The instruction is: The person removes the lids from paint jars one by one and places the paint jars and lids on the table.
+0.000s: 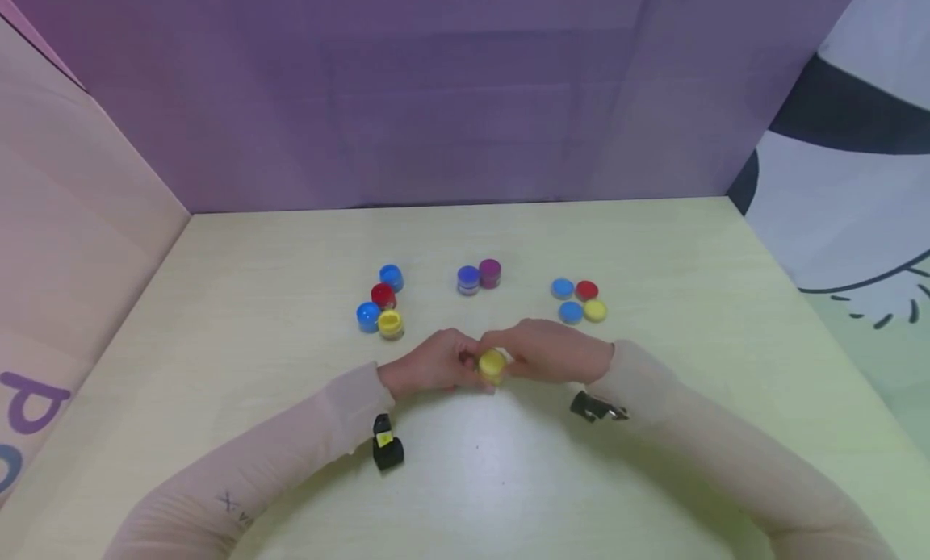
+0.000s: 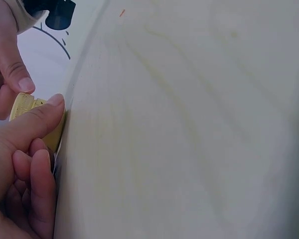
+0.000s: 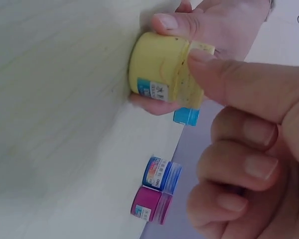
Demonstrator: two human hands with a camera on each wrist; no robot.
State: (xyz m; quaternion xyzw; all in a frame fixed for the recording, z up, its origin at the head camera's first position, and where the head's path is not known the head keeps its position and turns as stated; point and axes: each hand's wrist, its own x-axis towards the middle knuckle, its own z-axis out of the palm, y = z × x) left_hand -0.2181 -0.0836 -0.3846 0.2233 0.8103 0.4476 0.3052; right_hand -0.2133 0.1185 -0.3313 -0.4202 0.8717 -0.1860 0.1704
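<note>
A small yellow paint jar (image 1: 492,368) with a printed label stands between both hands, low over the table. My left hand (image 1: 438,361) grips the jar's body (image 3: 157,64) with its thumb and fingers on either side. With thumb and fingers my right hand (image 1: 550,351) pinches the jar's yellow lid (image 3: 191,79), which sits at the jar's mouth. The right hand's other fingers are curled beside it in the right wrist view. In the left wrist view the left thumb covers much of the jar.
Left of centre stand several lidless jars: two blue, a red jar (image 1: 383,295) and a yellow jar (image 1: 391,324). Farther back, a lidded blue jar (image 1: 468,280) and a purple jar (image 1: 490,273) stand together. Loose blue, red and yellow lids (image 1: 595,310) lie at the right.
</note>
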